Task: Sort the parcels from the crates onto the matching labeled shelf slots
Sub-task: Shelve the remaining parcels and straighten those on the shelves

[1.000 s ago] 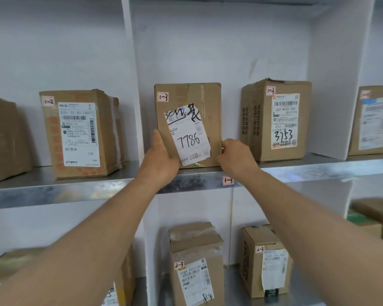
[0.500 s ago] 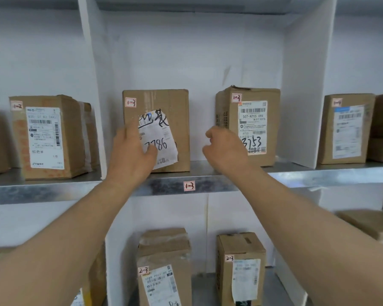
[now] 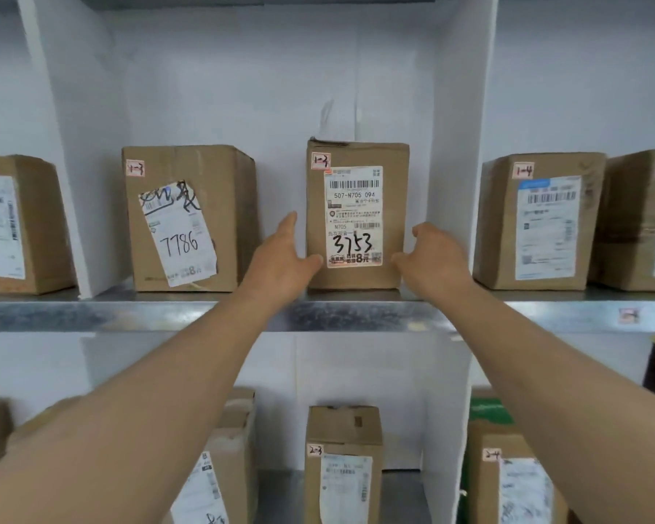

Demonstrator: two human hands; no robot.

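Both hands, left and right, bracket the 3753 parcel just right of the 7786 parcel, fingers loosely spread, thumbs touching; squaring it up seems next.

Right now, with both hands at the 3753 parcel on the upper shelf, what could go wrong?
1. The 3753 parcel stands tall and near the shelf edge; the left hand and right hand could tip it forward.
2. The 7786 parcel stands close on the left; a sideways nudge could knock it.
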